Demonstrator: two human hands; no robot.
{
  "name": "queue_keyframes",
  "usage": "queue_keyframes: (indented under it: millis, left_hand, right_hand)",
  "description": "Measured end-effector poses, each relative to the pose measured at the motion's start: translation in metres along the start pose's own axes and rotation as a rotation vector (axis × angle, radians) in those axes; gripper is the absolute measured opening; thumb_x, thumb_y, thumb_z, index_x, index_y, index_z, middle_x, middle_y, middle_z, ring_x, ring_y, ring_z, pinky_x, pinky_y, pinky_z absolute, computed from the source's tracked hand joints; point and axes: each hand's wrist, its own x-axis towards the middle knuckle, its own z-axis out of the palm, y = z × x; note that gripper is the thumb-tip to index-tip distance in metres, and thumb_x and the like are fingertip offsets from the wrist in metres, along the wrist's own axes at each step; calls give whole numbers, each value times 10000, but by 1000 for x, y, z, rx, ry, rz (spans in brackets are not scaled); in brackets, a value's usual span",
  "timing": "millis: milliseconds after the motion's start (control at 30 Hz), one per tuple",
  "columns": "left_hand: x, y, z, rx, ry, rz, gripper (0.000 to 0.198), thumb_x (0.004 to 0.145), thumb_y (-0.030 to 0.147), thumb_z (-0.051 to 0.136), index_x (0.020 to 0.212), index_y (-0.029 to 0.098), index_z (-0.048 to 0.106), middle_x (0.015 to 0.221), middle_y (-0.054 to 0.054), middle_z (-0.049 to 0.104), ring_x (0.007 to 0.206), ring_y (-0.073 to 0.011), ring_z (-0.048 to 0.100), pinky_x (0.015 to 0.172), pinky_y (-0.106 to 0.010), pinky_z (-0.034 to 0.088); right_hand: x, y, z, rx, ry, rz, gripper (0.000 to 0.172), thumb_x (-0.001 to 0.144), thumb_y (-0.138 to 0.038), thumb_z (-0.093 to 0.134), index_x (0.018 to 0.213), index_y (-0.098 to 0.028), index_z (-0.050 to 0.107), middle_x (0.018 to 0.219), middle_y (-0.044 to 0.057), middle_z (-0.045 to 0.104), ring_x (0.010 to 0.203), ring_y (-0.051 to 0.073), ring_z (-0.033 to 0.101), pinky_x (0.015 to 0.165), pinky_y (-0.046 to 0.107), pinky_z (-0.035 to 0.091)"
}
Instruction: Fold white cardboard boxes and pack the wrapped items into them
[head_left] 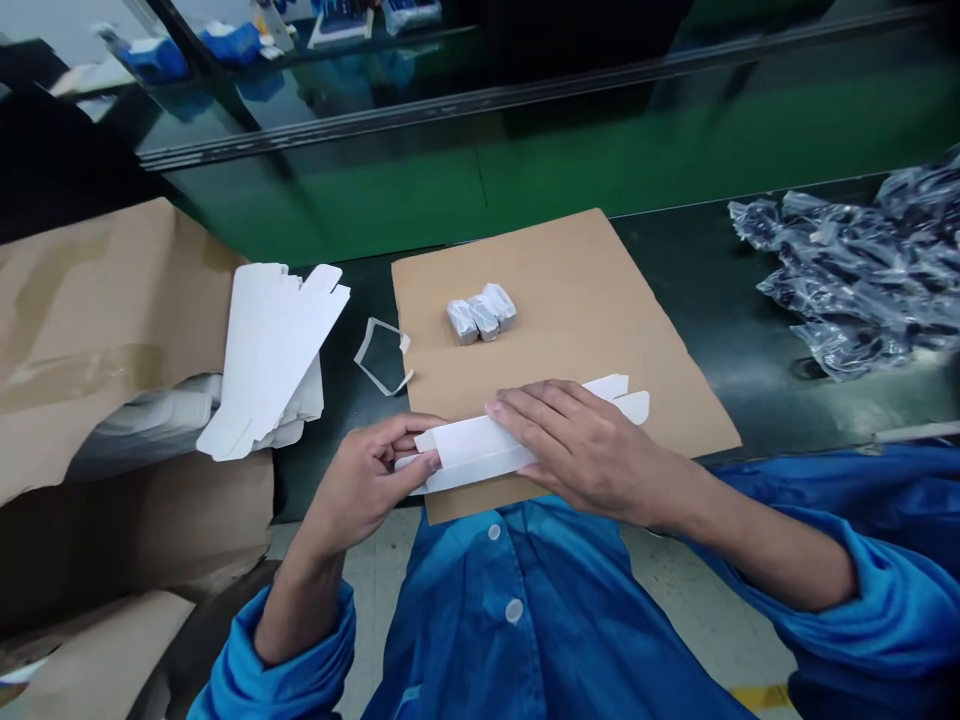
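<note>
A long white carton [480,447] lies across the near edge of a brown cardboard sheet [592,300]. My left hand [367,480] is closed on the carton's left end, thumb and fingers pinching the end flap. My right hand [577,445] lies over the carton's middle with fingers curled over its top, holding it. The carton's right end flaps [626,397] stick out past my right hand. Three small wrapped white items [481,313] sit together in the middle of the sheet, beyond both hands.
A stack of flat white carton blanks [270,350] rests at the left on brown paper wrapping [97,310]. A clear plastic band [382,357] lies by the sheet's left edge. Several crumpled plastic bags [862,270] are heaped at the right. A green conveyor wall [525,170] runs behind.
</note>
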Motion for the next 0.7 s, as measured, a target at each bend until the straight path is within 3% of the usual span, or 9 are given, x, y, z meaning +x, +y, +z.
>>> queue_keyframes:
  millis: [167,267,333,400,500,533,600,667,700]
  left_hand:
    - [3,-10,14,139,92,76,112,742,247,719,816,206,792,737,-28,758,585,-135,667,515,-189,523]
    - [6,-13,9,215,143,130,92,726,187,677,715,204,766,713,-19,748,601,-130,659,512,-185,493]
    - [4,-11,3,155,148,135,120,742,188,695,829,212,775,770,-21,761,590,-135,664,486,-197,498]
    - [-2,-7,3,-14,278,178,286,814,234,696,1097,258,731,917,-18,778,655,-161,711,524,-238,563]
    - [-13,-3,27,-254,564,338,422,913,412,627,1321,308,596,1129,-21,745,944,-221,740,761,-346,639]
    - [-15,-2,41,-288,581,371,488,915,495,604,1364,310,558,1221,-35,712,1070,-245,709,860,-378,625]
    - [-15,1,69,-303,483,338,768,870,623,593,1528,328,326,1471,-78,542,1276,-300,594,1006,-434,561]
    - [-8,3,89,-228,548,257,962,852,627,616,1587,324,74,1579,-116,390,1308,-310,563,1003,-413,558]
    - [-4,4,94,-180,603,214,993,853,593,635,1589,306,33,1586,-132,366,1293,-306,574,978,-390,569]
  right_hand:
    - [-5,-12,6,-86,0,28,457,989,-162,452,1439,-87,466,1332,207,626,1227,329,599,975,519,534]
    - [-8,-15,3,-97,58,16,418,977,-105,426,1379,-130,537,1244,169,689,1172,305,648,959,485,560]
    - [-8,-9,0,-104,84,39,408,974,-119,451,1373,-126,538,1222,169,701,1162,300,658,948,458,573]
    - [-7,-1,-2,-174,148,154,444,973,-195,521,1405,-95,496,1214,196,697,1118,308,676,899,434,587]
    - [1,0,7,-321,354,397,574,948,-300,598,1445,-65,432,1160,217,706,990,312,703,799,421,589]
    - [5,-5,13,-343,408,435,592,949,-306,591,1459,-63,412,1148,217,708,975,313,702,790,425,583]
    - [13,-23,26,-330,454,406,589,970,-279,530,1484,-38,369,1150,228,704,1020,326,686,811,437,574]
    - [18,-43,35,-230,409,323,578,977,-210,469,1492,10,329,1200,257,679,1134,338,649,874,439,568]
    - [20,-50,35,-140,370,294,579,978,-212,466,1489,19,325,1233,263,662,1186,335,626,909,436,565]
